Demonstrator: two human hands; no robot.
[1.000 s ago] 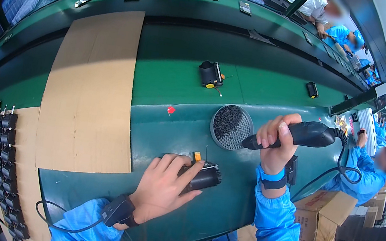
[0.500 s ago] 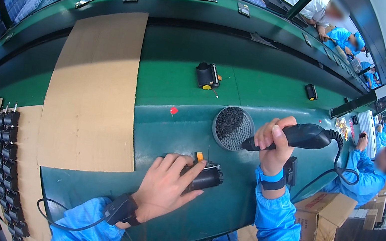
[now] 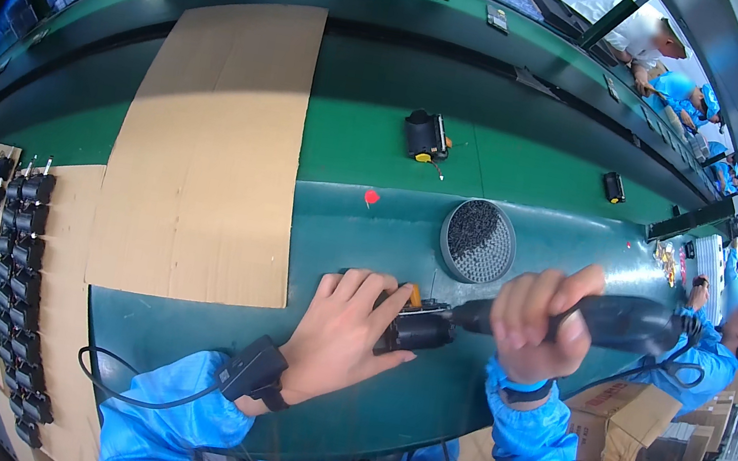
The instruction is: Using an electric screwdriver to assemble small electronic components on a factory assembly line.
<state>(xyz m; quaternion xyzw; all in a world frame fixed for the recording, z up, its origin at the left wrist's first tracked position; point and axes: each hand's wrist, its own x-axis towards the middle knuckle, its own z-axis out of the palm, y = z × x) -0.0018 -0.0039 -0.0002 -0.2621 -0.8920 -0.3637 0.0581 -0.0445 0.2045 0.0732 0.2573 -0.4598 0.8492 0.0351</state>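
Observation:
My left hand holds a small black device down on the dark green mat, fingers over its left part. An orange tab sticks up from the device's far side. My right hand is wrapped round a black corded electric screwdriver, which lies nearly level. Its tip points left and meets the device's right end; whether it sits on a screw is too small to tell. Just beyond stands a round grey dish partly filled with small dark screws.
A large cardboard sheet lies left of centre. Several black devices stand in rows on cardboard at far left. Further off are a black unit, another one and a red scrap. A carton stands at right, near a co-worker.
My right hand has brought the screwdriver from beside the screw dish down toward me, its tip now at the device's end. My left hand keeps its hold on the device.

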